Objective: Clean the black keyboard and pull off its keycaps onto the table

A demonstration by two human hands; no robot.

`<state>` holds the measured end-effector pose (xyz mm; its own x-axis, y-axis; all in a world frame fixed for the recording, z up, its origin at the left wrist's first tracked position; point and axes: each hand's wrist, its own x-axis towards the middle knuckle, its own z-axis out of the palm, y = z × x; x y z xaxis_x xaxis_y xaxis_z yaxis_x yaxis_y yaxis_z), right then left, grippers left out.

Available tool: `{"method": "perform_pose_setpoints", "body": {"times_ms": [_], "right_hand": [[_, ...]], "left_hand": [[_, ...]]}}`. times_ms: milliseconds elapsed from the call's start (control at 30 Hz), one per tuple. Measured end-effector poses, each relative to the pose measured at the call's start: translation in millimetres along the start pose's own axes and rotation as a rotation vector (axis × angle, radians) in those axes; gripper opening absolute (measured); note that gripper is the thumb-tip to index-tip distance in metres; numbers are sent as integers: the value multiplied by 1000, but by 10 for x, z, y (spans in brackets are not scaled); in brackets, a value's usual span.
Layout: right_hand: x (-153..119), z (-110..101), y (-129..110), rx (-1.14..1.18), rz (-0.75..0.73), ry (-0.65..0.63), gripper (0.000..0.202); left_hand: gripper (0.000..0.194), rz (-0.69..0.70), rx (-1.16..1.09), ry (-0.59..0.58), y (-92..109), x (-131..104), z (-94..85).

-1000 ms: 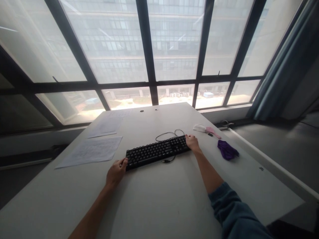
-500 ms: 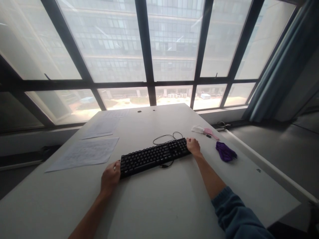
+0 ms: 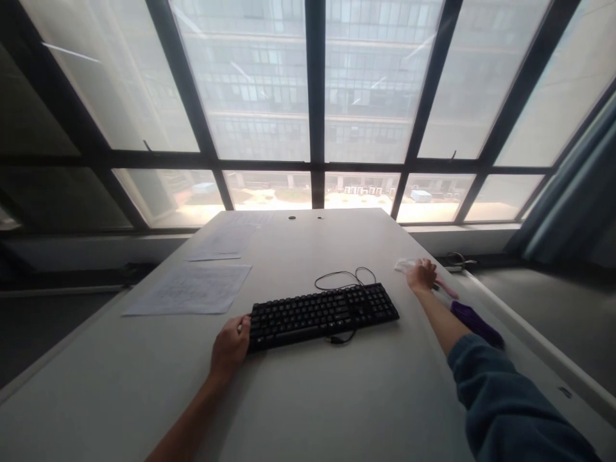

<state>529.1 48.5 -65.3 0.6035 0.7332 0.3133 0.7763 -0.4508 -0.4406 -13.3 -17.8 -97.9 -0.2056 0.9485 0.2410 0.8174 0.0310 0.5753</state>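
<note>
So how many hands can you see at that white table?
2: the left hand grips the left end of the black keyboard; the right hand is beyond its right end, by a whitish item and a pink item. No others show.

Legible lettering, brands, numbers and signs: none. Wide black plastic keyboard: its keys are carrying pale legends, showing only as specks too small to read. Front rectangular white paper sheet, lying on the left side of the broad white tabletop: it is bearing dense grey marks in rows, blurring beyond reading. Rear white paper sheet, lying just behind the front one: it is bearing fainter grey rows, likewise defying reading. Small dark rectangular patch, near the tabletop's right edge: it is showing indistinctly, its nature as label or fitting remaining uncertain.
</note>
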Motion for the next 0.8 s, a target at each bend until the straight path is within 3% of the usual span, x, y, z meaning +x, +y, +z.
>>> {"method": "perform_pose_setpoints", "body": {"times_ms": [200, 300, 400, 533, 667, 767, 800], "right_hand": [[187, -62, -41, 64, -37, 61, 33], [176, -95, -316, 140, -97, 95, 38], [-60, -85, -755, 223, -194, 99, 35], [-844, -22, -1470, 345, -345, 34, 32], [-1919, 91, -2083, 476, -666, -294, 31], [-2580, 204, -2323, 448, -966, -522, 35], [-2737, 239, -2354, 445, -1054, -531, 35]], "left_hand": [[45, -10, -80, 43, -13, -4, 31], [45, -28, -138, 68, -23, -1, 55], [43, -59, -205, 70, -22, -10, 67], [40, -72, -319, 71, -2, -43, 61], [38, 28, -343, 74, 11, -105, 28], [36, 184, -271, 125, 3, -165, -12], [35, 233, -238, 148, 0, -184, -24]]}}
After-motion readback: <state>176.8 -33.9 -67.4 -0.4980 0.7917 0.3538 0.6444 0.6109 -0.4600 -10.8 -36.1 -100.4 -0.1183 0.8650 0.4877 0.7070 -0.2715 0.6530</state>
